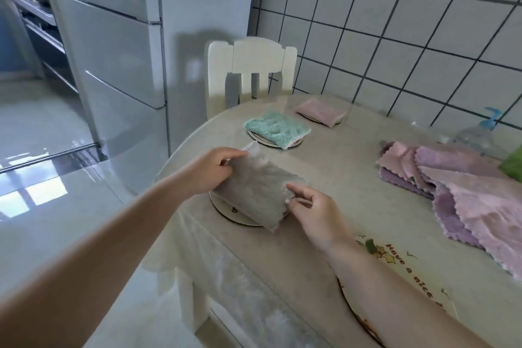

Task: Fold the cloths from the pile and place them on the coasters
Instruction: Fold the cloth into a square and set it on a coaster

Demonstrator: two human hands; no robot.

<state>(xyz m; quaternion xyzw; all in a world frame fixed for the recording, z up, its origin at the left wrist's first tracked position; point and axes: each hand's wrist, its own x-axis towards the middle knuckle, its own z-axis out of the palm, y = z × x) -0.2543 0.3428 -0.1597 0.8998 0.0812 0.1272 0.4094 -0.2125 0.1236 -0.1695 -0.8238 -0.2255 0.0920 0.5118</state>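
Observation:
A folded grey cloth (255,188) lies over a round white coaster (226,207) near the table's left edge. My left hand (210,169) pinches its far left corner, which is lifted. My right hand (313,213) pinches its near right edge. Farther back, a folded teal cloth (278,128) sits on a second coaster (258,137), and a folded pink cloth (320,111) covers a third coaster. The pile of unfolded pink and purple cloths (457,186) spreads at the right side of the table.
The round table (339,167) has a pale cover. A white chair (251,70) stands behind it, a fridge (118,51) to the left, a tiled wall to the right. A plastic bottle (480,135) and something green (512,162) sit past the pile. A printed mat (401,271) lies under my right forearm.

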